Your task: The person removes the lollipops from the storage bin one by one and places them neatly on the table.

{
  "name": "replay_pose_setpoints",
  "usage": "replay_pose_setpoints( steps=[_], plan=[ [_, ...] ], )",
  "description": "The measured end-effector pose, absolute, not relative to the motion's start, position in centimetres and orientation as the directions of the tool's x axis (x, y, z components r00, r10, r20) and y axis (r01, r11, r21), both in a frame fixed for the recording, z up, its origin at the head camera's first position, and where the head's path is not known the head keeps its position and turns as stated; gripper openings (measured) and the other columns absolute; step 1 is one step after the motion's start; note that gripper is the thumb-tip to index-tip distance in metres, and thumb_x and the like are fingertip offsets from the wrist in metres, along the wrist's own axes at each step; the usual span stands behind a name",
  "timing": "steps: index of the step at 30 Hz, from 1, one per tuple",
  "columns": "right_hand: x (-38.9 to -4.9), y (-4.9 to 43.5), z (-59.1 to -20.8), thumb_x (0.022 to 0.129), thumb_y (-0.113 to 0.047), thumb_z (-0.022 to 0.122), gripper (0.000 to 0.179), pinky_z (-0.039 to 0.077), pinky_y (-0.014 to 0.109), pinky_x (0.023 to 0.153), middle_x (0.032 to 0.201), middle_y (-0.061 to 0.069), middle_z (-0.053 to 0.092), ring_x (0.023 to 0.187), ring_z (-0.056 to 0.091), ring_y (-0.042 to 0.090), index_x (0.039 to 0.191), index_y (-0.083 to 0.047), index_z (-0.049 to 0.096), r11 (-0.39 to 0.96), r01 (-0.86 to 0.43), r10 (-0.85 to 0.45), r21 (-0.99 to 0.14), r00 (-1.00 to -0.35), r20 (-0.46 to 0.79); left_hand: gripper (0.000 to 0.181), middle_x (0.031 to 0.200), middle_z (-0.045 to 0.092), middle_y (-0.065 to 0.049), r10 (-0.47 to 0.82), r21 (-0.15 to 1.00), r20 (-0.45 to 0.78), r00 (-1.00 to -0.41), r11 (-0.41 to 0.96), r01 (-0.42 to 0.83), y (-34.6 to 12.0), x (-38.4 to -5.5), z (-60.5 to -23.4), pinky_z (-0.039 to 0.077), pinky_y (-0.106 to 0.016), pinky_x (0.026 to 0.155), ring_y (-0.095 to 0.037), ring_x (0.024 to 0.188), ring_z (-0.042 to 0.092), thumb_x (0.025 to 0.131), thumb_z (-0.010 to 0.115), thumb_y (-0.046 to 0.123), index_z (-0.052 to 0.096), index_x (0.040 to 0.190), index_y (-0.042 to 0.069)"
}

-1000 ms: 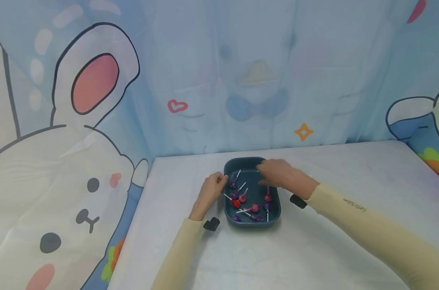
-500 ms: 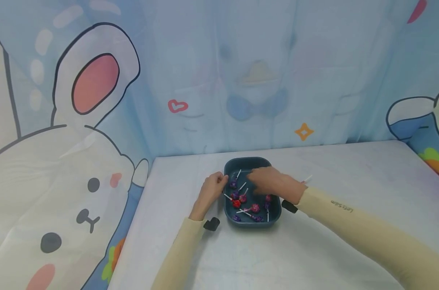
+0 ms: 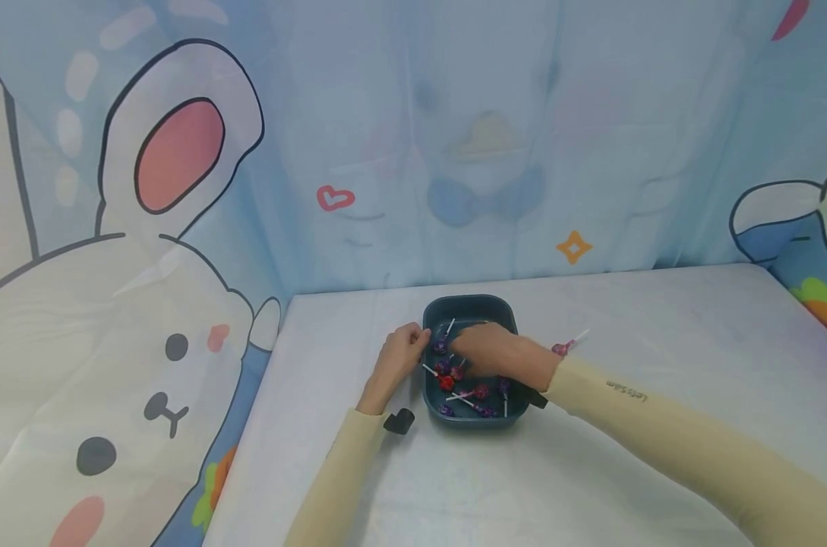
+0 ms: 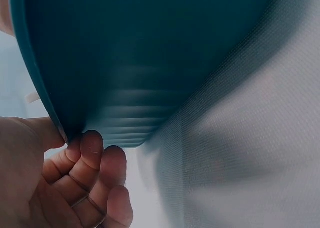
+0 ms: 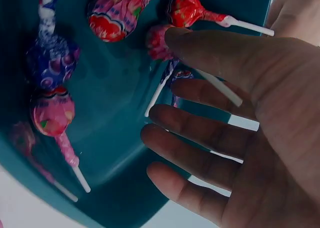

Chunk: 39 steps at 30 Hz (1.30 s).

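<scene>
A dark teal box (image 3: 469, 423) holds several wrapped lollipops, among them a red lollipop (image 3: 446, 383) and a purple lollipop (image 3: 440, 346). My left hand (image 3: 401, 357) pinches the box's left rim; in the left wrist view its thumb lies inside the wall and curled fingers (image 4: 91, 148) lie outside. My right hand (image 3: 498, 351) reaches into the box from the right. Seen by the right wrist camera, its fingers (image 5: 195, 123) are extended and apart, with the thumb over a pink lollipop (image 5: 158, 43). That lollipop's stick lies between thumb and fingers, not visibly gripped.
One pink lollipop (image 3: 561, 349) lies outside the box, on the white tabletop (image 3: 659, 319) beside my right forearm. A cartoon-printed curtain (image 3: 358, 152) hangs behind the table, and a rabbit print (image 3: 167, 365) covers the left side.
My right hand has moved from the box's right rim leftward to the lollipops in its middle. The pink lollipop on the table has come into view behind the forearm. My left hand stays put.
</scene>
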State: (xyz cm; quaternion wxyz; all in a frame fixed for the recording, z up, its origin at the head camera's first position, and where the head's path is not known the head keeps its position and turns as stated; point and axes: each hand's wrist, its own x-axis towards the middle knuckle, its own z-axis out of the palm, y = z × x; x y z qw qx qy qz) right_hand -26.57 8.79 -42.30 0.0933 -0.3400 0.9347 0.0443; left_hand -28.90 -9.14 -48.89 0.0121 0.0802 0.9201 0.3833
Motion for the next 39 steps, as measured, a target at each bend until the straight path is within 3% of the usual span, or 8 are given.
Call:
replay_pose_setpoints(
  steps=[5,11,23,39],
  plan=[
    [-26.4,8.2,-42.5,0.076,-0.027,0.074,0.024,0.052,0.037,0.069,0.08,0.0,0.065,0.065,0.054,0.013,0.094,-0.013,0.067,0.762,-0.648,-0.634,0.008,-0.748,-0.196,0.03,0.062,0.049,0.002,0.155,0.706,0.038,-0.987,0.695,0.137,-9.1,-28.9,-48.9,0.034,-0.024,0.049,-0.012,0.053,0.044,0.094,0.047,0.038,0.055,0.079,0.013],
    [-26.5,7.7,-43.3,0.078,-0.024,0.072,0.017,0.052,0.036,0.064,0.073,0.001,0.064,0.058,0.049,0.013,0.089,-0.012,0.068,0.767,-0.64,-0.625,0.033,-0.758,-0.185,0.03,0.062,0.05,0.002,0.151,0.708,0.03,-0.988,0.694,0.128,-9.1,-29.0,-49.0,0.034,-0.024,0.048,-0.012,0.053,0.044,0.094,0.047,0.039,0.055,0.079,0.014],
    [-26.4,7.5,-44.8,0.081,-0.022,0.068,0.011,0.051,0.033,0.058,0.068,0.002,0.064,0.055,0.047,0.013,0.082,-0.012,0.067,0.755,-0.652,-0.644,0.071,-0.758,-0.106,0.03,0.062,0.051,0.002,0.149,0.706,0.017,-0.989,0.698,0.118,-9.1,-29.0,-49.0,0.035,-0.024,0.049,-0.012,0.054,0.045,0.094,0.046,0.04,0.055,0.08,0.014],
    [-26.7,7.5,-45.1,0.082,-0.027,0.067,0.016,0.051,0.033,0.061,0.071,0.003,0.065,0.057,0.048,0.014,0.087,-0.012,0.068,0.768,-0.635,-0.62,0.079,-0.769,-0.156,0.03,0.063,0.051,0.001,0.152,0.708,0.022,-0.988,0.696,0.122,-9.1,-28.8,-48.7,0.035,-0.023,0.05,-0.012,0.055,0.046,0.095,0.046,0.038,0.055,0.081,0.014]
  ],
)
